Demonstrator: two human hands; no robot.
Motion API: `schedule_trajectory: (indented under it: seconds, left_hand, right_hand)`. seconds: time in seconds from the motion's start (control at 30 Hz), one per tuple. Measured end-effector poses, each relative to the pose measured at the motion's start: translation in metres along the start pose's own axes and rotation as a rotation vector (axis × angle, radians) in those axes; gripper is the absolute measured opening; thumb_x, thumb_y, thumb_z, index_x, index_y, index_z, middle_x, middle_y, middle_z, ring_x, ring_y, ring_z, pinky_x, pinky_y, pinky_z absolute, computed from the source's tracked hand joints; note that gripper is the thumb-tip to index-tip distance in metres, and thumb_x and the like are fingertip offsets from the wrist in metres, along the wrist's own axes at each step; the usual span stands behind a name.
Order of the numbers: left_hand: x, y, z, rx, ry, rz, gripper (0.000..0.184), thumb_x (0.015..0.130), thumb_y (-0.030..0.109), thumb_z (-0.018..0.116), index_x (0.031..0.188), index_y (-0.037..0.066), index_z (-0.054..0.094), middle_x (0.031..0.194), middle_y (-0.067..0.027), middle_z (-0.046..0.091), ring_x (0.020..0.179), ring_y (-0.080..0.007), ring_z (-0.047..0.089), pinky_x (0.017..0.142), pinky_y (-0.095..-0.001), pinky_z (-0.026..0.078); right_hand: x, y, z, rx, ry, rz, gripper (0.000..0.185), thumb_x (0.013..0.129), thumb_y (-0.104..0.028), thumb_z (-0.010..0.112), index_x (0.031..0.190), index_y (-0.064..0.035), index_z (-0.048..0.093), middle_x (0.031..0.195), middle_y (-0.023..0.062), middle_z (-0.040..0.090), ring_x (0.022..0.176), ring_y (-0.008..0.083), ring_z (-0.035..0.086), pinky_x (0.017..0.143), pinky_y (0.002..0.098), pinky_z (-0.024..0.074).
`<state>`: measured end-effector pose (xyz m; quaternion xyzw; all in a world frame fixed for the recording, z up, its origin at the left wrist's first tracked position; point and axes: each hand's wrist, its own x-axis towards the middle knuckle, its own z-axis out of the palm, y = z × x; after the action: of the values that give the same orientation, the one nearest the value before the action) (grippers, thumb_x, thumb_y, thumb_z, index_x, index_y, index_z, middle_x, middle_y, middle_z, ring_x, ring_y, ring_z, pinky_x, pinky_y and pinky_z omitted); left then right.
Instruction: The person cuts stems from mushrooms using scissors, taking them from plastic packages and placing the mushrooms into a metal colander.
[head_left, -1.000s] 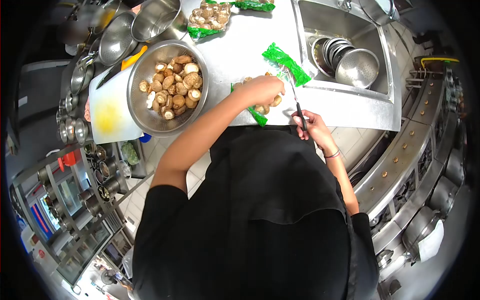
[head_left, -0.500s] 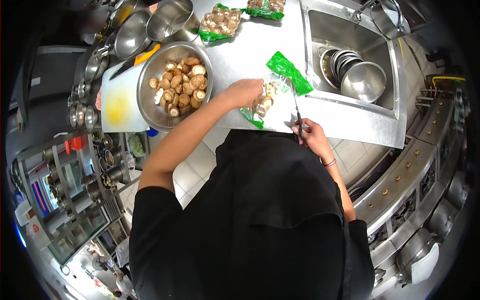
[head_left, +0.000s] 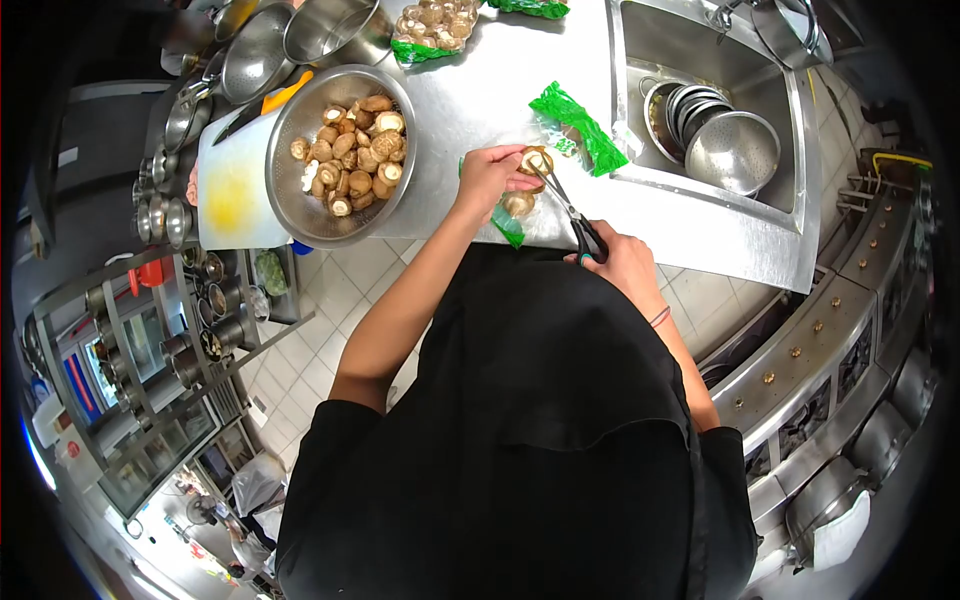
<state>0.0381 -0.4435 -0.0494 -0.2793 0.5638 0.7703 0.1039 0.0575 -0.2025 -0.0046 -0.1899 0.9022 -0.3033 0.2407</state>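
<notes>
— Scissors (head_left: 572, 212) swung leftward since half a second ago; blades now meet a shiitake mushroom (head_left: 538, 160) raised in the left hand (head_left: 492, 178). Earlier, that hand was down at the packet.

— Left grip?

— Fingers drawn together on the cap's left edge, thumb side hidden from me. Pale underside turned up to the camera. Cap round, so no clear long axis; stem direction can't be told.

— And the right hand (head_left: 625, 262)?

— Closed round the black handles, loops spread. Blades look slightly parted, tips at the mushroom. Long axis slants from the right hand forward and left, toward the left fingertips.

— Near the grips?

— Another shiitake (head_left: 518, 204) just below the held one, green packet film (head_left: 509, 228) beside it. Green plastic strip (head_left: 580, 130) beyond and right of the left hand. Perforated colander (head_left: 300, 214) of shiitakes left of it, well apart.
</notes>
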Motion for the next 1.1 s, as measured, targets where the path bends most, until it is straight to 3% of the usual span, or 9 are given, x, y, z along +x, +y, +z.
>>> schedule_trajectory:
  seconds: [0.27,0.47,0.53,0.67,0.77,0.83,0.87,0.97,1.1]
  left_hand:
    - [-0.001,-0.010,-0.003,0.088,0.055,0.039,0.030,0.097,0.011,0.055,0.113,-0.014,0.059,0.094,-0.0195,0.069,0.077,-0.0265,0.072,0.064,-0.0270,0.057]
    - [0.000,-0.015,0.000,0.148,0.063,0.063,0.027,0.096,0.011,0.056,0.106,-0.013,0.062,0.086,-0.0175,0.069,0.070,-0.0245,0.072,0.056,-0.0246,0.055]
    - [0.005,-0.012,-0.002,0.182,0.056,0.052,0.027,0.096,0.011,0.056,0.104,-0.013,0.063,0.085,-0.0171,0.069,0.069,-0.0243,0.072,0.055,-0.0245,0.055]
    - [0.007,-0.010,-0.003,0.228,0.058,0.064,0.021,0.093,0.006,0.057,0.095,-0.013,0.064,0.079,-0.0166,0.068,0.063,-0.0225,0.071,0.053,-0.0233,0.055]
    - [-0.003,-0.005,-0.013,0.151,0.014,0.108,0.020,0.092,0.004,0.056,0.103,-0.012,0.060,0.086,-0.0181,0.068,0.070,-0.0235,0.072,0.058,-0.0236,0.056]
    - [-0.016,0.005,-0.029,0.102,0.006,0.137,0.021,0.093,0.005,0.056,0.107,-0.010,0.058,0.092,-0.0192,0.067,0.077,-0.0251,0.071,0.063,-0.0259,0.057]
    - [-0.021,0.011,-0.035,0.053,-0.006,0.167,0.022,0.094,0.006,0.056,0.111,-0.008,0.056,0.099,-0.0203,0.066,0.084,-0.0267,0.071,0.068,-0.0283,0.057]
    - [-0.039,0.025,-0.052,-0.144,-0.016,0.166,0.026,0.093,0.003,0.055,0.117,-0.006,0.051,0.104,-0.0203,0.065,0.092,-0.0277,0.069,0.073,-0.0317,0.057]
    - [-0.052,0.036,-0.061,-0.195,0.096,0.244,0.026,0.091,0.001,0.058,0.115,-0.003,0.050,0.104,-0.0164,0.065,0.081,-0.0240,0.068,0.070,-0.0330,0.057]
  right_hand:
    - [0.005,0.008,0.000,-0.164,-0.085,-0.018,0.049,0.074,-0.039,0.074,0.111,-0.0080,0.064,0.072,0.0197,0.066,0.075,0.0397,0.064,0.070,0.0470,0.0504]
    - [0.005,0.002,0.000,-0.051,-0.089,-0.029,0.035,0.076,-0.029,0.073,0.102,-0.0061,0.067,0.072,0.0207,0.065,0.072,0.0408,0.064,0.069,0.0472,0.0492]
    - [0.008,0.002,0.001,0.065,-0.097,0.001,0.028,0.075,-0.015,0.075,0.096,0.0002,0.066,0.066,0.0183,0.063,0.067,0.0342,0.064,0.063,0.0392,0.0469]
    - [0.012,0.022,0.010,0.196,-0.124,0.017,0.020,0.079,-0.010,0.073,0.093,0.0021,0.065,0.066,0.0128,0.063,0.061,0.0202,0.062,0.060,0.0333,0.0461]
    - [0.008,0.027,0.010,0.433,-0.176,0.084,0.025,0.081,-0.019,0.075,0.090,0.0010,0.064,0.061,0.0109,0.061,0.055,0.0150,0.055,0.057,0.0335,0.0438]
    - [0.003,0.026,0.001,0.612,-0.251,0.174,0.027,0.085,-0.022,0.075,0.094,0.0007,0.063,0.065,0.0020,0.061,0.061,0.0078,0.047,0.058,0.0283,0.0420]
    - [0.002,0.024,-0.005,0.647,-0.312,0.182,0.034,0.086,-0.024,0.074,0.107,-0.0007,0.061,0.077,0.0003,0.061,0.069,0.0085,0.049,0.065,0.0274,0.0431]
    - [0.004,0.014,-0.002,0.715,-0.391,0.088,0.042,0.086,-0.025,0.074,0.116,-0.0008,0.057,0.084,0.0020,0.058,0.078,0.0080,0.050,0.071,0.0261,0.0429]
    - [0.034,-0.037,-0.006,0.526,-0.486,-0.095,0.053,0.085,-0.037,0.073,0.120,-0.0017,0.055,0.085,0.0022,0.055,0.076,0.0114,0.050,0.071,0.0277,0.0422]
